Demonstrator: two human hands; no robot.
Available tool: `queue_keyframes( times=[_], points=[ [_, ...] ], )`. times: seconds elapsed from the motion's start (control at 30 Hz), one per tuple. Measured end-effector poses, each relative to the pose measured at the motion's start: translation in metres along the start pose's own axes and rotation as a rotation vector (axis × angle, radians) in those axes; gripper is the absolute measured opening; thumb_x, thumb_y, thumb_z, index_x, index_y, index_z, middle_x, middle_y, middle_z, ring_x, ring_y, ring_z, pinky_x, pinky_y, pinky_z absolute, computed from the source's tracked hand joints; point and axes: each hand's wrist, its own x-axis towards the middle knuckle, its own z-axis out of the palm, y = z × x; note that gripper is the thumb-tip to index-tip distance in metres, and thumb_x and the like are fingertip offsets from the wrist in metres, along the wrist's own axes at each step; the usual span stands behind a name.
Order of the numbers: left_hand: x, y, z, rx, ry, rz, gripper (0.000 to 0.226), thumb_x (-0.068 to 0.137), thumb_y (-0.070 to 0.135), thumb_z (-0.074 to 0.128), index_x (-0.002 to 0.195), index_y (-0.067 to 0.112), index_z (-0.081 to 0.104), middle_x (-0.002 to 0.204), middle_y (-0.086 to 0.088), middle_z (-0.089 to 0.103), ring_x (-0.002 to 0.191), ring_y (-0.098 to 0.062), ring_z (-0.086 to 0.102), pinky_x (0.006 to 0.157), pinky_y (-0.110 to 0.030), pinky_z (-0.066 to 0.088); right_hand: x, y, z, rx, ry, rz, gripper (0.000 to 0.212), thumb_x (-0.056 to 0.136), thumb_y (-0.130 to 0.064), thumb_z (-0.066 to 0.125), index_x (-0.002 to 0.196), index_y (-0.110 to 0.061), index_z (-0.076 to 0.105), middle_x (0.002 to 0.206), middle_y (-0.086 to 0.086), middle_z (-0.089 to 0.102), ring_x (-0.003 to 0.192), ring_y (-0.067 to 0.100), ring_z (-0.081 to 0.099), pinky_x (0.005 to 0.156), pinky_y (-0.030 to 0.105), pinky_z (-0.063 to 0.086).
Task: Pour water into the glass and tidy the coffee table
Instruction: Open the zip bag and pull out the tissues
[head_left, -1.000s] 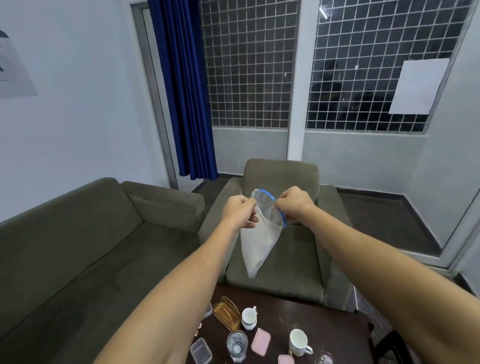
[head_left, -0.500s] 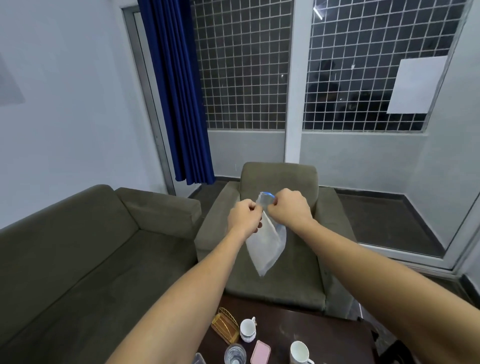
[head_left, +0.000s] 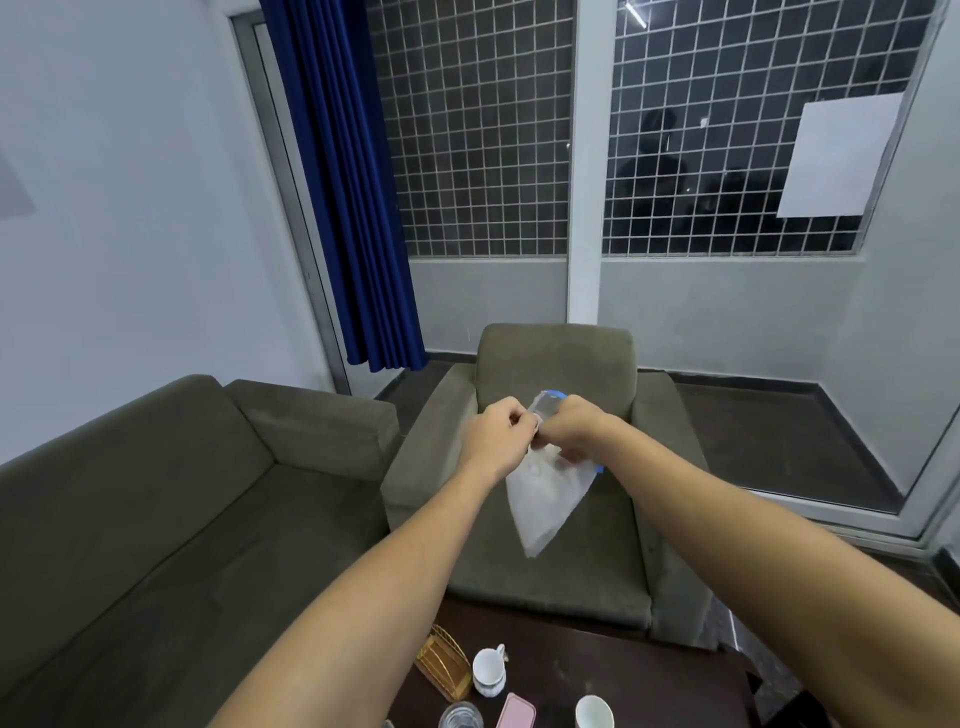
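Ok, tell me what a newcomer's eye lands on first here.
Mid-frame, the left grip and right grip pinch the top of a clear plastic bag held in the air before the olive armchair. A deep blue curtain hangs at upper left beside the gridded windows. At the bottom edge, the dark coffee table carries white cups and a glass.

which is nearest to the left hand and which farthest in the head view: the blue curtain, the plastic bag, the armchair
1. plastic bag: pinched at its top by the left hand, with the right hand gripping beside it.
2. armchair: straight ahead, behind and below the hands.
3. blue curtain: far back on the left, beside the barred window.
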Motion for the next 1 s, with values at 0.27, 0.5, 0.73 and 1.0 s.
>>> queue_keyframes(
  times=[0.27, 0.5, 0.73, 1.0],
  points=[
    [0.014, 0.007, 0.011, -0.107, -0.14, 0.009, 0.018, 0.086, 0.031, 0.049, 0.073, 0.02, 0.056, 0.072, 0.0, 0.072, 0.077, -0.019, 0.073, 0.079, -0.044, 0.058, 0.013, 0.016, -0.009, 0.108, -0.039, 0.169, 0.019, 0.085, 0.001, 0.069, 0.085, -0.008, 0.053, 0.064, 0.008, 0.042, 0.073, 0.027, 0.06, 0.039, 0.02, 0.034],
    [0.026, 0.001, 0.005, -0.21, -0.238, 0.026, 0.018, 0.081, 0.028, 0.046, 0.064, 0.025, 0.053, 0.064, 0.004, 0.065, 0.07, -0.022, 0.065, 0.072, -0.04, 0.054, 0.016, 0.014, -0.004, 0.076, -0.028, 0.253, 0.01, 0.1, -0.016, 0.05, 0.099, -0.007, 0.049, 0.085, 0.009, 0.055, 0.087, 0.023, 0.058, 0.083, 0.033, 0.046],
    [0.038, -0.024, -0.012, -0.297, -0.283, 0.012, 0.019, 0.084, 0.029, 0.051, 0.065, 0.024, 0.051, 0.061, 0.006, 0.062, 0.065, -0.015, 0.06, 0.072, -0.038, 0.055, 0.02, 0.001, 0.026, -0.056, 0.037, 0.231, 0.015, 0.095, -0.019, 0.048, 0.1, -0.007, 0.056, 0.086, 0.008, 0.053, 0.084, 0.023, 0.052, 0.073, 0.031, 0.042],
    [0.036, -0.059, 0.002, 0.011, -0.229, 0.001, 0.023, 0.089, 0.036, 0.047, 0.08, 0.018, 0.059, 0.078, 0.0, 0.072, 0.085, -0.026, 0.069, 0.079, -0.042, 0.057, 0.008, -0.015, 0.037, -0.198, 0.223, 0.185, 0.005, 0.083, -0.012, 0.053, 0.079, -0.009, 0.054, 0.068, 0.006, 0.064, 0.057, 0.016, 0.063, 0.057, 0.027, 0.051]
  ],
)
